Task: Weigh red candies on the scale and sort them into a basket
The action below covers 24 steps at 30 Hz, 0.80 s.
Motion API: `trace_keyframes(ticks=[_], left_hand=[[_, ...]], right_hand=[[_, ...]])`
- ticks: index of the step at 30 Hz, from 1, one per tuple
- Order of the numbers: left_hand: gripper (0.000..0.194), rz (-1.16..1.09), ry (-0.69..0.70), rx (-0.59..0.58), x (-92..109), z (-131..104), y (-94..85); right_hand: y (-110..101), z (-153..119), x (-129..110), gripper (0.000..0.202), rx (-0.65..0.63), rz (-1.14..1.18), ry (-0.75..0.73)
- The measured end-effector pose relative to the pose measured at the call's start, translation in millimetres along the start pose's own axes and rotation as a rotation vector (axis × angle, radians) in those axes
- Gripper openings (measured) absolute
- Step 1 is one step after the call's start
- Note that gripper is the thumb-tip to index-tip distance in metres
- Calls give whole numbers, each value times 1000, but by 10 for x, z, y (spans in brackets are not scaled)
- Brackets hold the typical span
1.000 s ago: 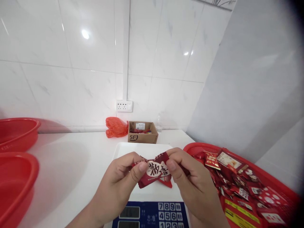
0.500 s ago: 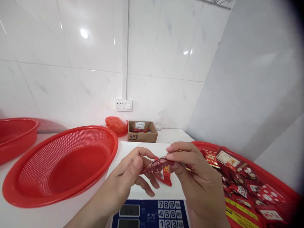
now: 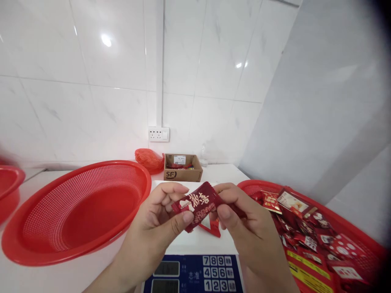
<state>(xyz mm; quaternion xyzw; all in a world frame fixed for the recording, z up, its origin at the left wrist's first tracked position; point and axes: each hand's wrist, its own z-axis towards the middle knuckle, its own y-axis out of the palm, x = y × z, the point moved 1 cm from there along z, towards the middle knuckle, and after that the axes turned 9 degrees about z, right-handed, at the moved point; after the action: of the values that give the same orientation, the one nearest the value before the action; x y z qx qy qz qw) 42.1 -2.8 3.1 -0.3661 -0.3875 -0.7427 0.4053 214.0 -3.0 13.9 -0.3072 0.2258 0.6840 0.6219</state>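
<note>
A dark red snack packet (image 3: 200,203) with white characters is held flat above the scale, its printed face toward me. My left hand (image 3: 161,215) grips its left end, thumb on the front and fingers behind. My right hand (image 3: 244,219) pinches the right end between thumb and fingers. Behind and below it, a brighter red packet (image 3: 212,228) lies on the scale's white pan (image 3: 183,243), partly hidden. The scale's blue panel (image 3: 194,274) with number keys and two displays sits below my hands.
At left is a wide red basket (image 3: 76,252), with another red basket (image 3: 9,183) beyond it. A red basket (image 3: 363,240) full of assorted snack packets stands at right. Against the wall are a red plastic bag (image 3: 149,160), a cardboard box (image 3: 183,175) and a clear bottle (image 3: 204,156).
The dark red packet has been turned so its printed face shows. My left hand has closed onto its left end, thumb now on the front. The far-left basket has shifted left in view.
</note>
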Motion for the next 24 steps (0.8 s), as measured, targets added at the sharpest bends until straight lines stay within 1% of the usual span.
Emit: trace_keyframes(ticks=[2, 5, 9, 11, 14, 18, 19, 21, 24], left_hand=[[19, 36, -7, 23, 5, -5, 4], [18, 98, -51, 35, 33, -20, 14], [13, 170, -165, -46, 79, -44, 45], [8, 175, -186, -63, 96, -50, 57], [7, 140, -197, -89, 106, -50, 65], [14, 137, -236, -130, 83, -59, 57], [17, 160, -241, -133, 73, -63, 51], [21, 216, -249, -146, 56, -73, 37], [23, 262, -277, -206, 45, -76, 22]], right_hand=[[9, 3, -18, 20, -19, -29, 37], [32, 19, -47, 22, -15, -93, 9], [60, 30, -72, 20, -39, -132, -58], [67, 19, -79, 20, -57, -127, -58], [68, -13, -84, 21, -68, -97, -21], [58, -37, -73, 22, -101, -44, 40], [57, -34, -67, 23, -126, -38, 57], [61, -21, -53, 33, -181, -45, 80], [76, 3, -40, 46, -211, -111, 57]])
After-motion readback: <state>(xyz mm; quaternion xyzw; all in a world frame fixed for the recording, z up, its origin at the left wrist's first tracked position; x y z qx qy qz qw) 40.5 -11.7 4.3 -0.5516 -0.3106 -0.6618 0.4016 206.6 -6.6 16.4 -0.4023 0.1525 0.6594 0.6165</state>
